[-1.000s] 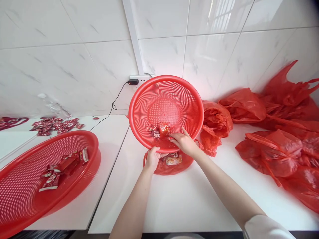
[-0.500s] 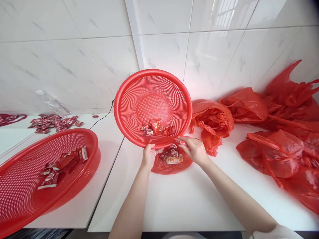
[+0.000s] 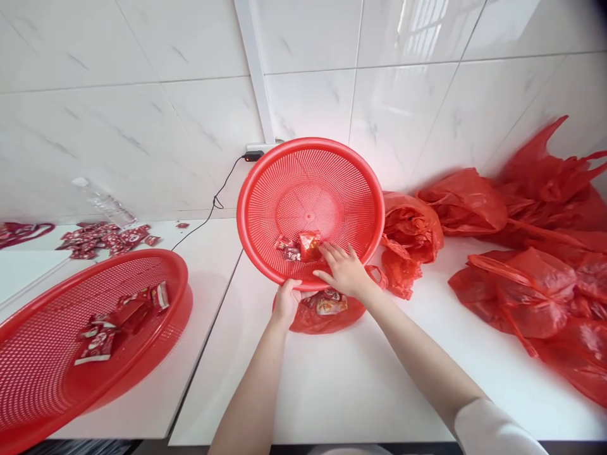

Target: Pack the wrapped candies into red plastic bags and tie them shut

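My left hand (image 3: 286, 301) grips the near rim of a round red mesh basket (image 3: 332, 183), holding it tilted up toward me. A few red candy packets (image 3: 303, 245) lie at the basket's low edge. My right hand (image 3: 344, 270) reaches over the rim into the basket, fingers spread, touching the packets. Under the basket on the white table (image 3: 360, 385) sits an open red plastic bag (image 3: 313, 319) with wrapped sweets inside.
A second large red mesh basket (image 3: 57, 373) with several packets sits at the left. More packets (image 3: 102, 239) lie scattered far left by the tiled wall. Crumpled red plastic bags (image 3: 531, 253) pile up at the right. A black cable (image 3: 213, 202) runs from a wall socket.
The basket has shifted right and up again. My right hand has moved from the bag's opening back over the rim into the basket, onto the packets.
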A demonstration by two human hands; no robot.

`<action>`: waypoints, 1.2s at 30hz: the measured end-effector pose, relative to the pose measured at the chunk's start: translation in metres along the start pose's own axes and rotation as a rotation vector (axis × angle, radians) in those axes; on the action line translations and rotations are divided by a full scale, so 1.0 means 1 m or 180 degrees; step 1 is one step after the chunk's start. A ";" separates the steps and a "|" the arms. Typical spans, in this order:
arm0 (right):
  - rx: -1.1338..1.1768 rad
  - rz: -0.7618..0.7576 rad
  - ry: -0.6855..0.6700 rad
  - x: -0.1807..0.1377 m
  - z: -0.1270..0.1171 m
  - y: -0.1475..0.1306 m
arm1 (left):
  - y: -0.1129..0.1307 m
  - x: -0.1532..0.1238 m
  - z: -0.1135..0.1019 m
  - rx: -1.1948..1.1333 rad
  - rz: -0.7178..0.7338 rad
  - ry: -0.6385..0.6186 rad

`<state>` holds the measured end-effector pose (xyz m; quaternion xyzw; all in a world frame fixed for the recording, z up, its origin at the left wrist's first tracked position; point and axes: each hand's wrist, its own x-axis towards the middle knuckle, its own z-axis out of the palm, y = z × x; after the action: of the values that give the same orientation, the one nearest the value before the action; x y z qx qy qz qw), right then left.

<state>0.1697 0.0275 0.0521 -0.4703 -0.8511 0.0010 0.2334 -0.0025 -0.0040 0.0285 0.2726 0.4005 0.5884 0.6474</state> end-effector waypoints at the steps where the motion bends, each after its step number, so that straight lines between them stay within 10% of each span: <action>1: 0.0063 0.0022 -0.0150 0.002 0.002 -0.001 | 0.000 0.000 -0.001 0.0001 -0.0017 0.0027; 8: 0.1269 -0.0817 -0.0502 -0.012 -0.004 0.014 | 0.003 0.007 -0.008 -0.0006 0.0038 0.0202; 15: 0.2316 -0.0211 -0.0184 -0.014 -0.029 0.033 | 0.002 0.010 -0.012 0.0059 0.0205 0.0360; 36: 0.1765 -0.0347 -0.0602 -0.019 -0.039 0.018 | 0.005 0.010 -0.011 -0.0180 0.0504 0.0394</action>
<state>0.2085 0.0136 0.0753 -0.3400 -0.8603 0.2647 0.2724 -0.0148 0.0049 0.0251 0.2481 0.4001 0.6645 0.5803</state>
